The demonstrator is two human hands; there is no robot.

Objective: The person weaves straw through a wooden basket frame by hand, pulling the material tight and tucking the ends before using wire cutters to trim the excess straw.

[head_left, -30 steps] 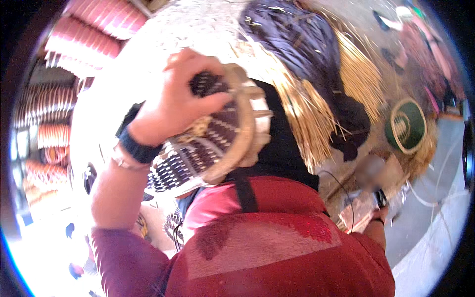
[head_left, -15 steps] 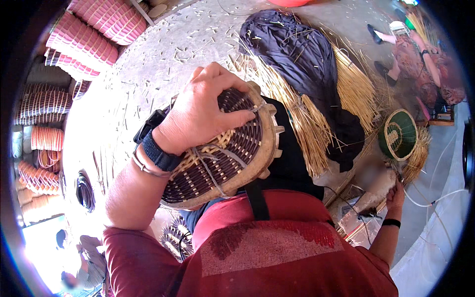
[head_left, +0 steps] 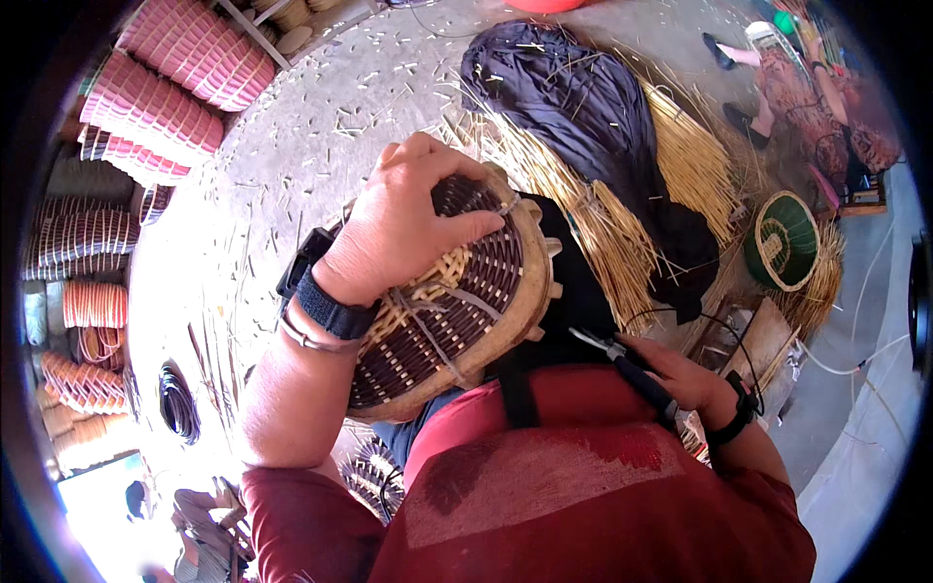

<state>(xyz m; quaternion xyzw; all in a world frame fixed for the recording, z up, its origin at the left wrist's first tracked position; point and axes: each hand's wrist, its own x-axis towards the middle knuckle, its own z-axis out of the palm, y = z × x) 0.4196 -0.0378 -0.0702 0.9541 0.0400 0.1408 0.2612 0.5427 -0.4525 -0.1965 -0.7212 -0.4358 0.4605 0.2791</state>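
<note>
My left hand point(head_left: 408, 209) grips an oval woven basket point(head_left: 486, 262) of dark brown and pale strands, which rests tilted on my lap. Its fingers reach over the far rim, while the thumb lies on the weave. A pale wooden-looking band with short stubs runs round the basket's edge, and grey ties cross its middle. To the right of the basket, my right hand point(head_left: 671, 374) is closed round shears point(head_left: 634, 367) with metal jaws and dark handles. The jaws point toward the basket without touching it. Part of the right hand's fingers is hidden.
Straw bundles point(head_left: 612, 233) under a dark cloth point(head_left: 564, 107) lie ahead to the right. A green basket point(head_left: 783, 241) stands farther right, below a seated person point(head_left: 797, 107). Stacked pink baskets point(head_left: 194, 53) fill the left side. A dark coil point(head_left: 178, 403) lies on the floor.
My right hand has come in from the far right to beside my lap, now bringing the shears. The left hand keeps its grip on the basket, with a slight shift of the view.
</note>
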